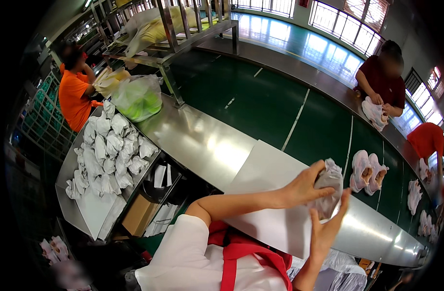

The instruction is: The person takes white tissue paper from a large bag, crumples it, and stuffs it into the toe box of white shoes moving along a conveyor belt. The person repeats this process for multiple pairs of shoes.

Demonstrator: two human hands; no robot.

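Observation:
A crumpled wad of pale grey paper (330, 186) is held up over the near metal edge of the conveyor. My left hand (302, 186) grips its left side, with the thumb across its front and the fingers bent behind its top. Just below and to the right, my right hand (327, 220) has its thumb and fingers spread around the wad's lower end; whether they touch it cannot be made out. Beneath my left forearm lies a stack of large white paper sheets (261, 169) on the metal ledge.
Several similar paper wads (108, 150) fill a metal tray at left. A pair of pale pink shoes (368, 172) rides the green conveyor (261, 97), with more shoes farther right. Co-workers stand across the belt (384, 80) and at far left (74, 99). A metal rack (176, 46) spans the belt.

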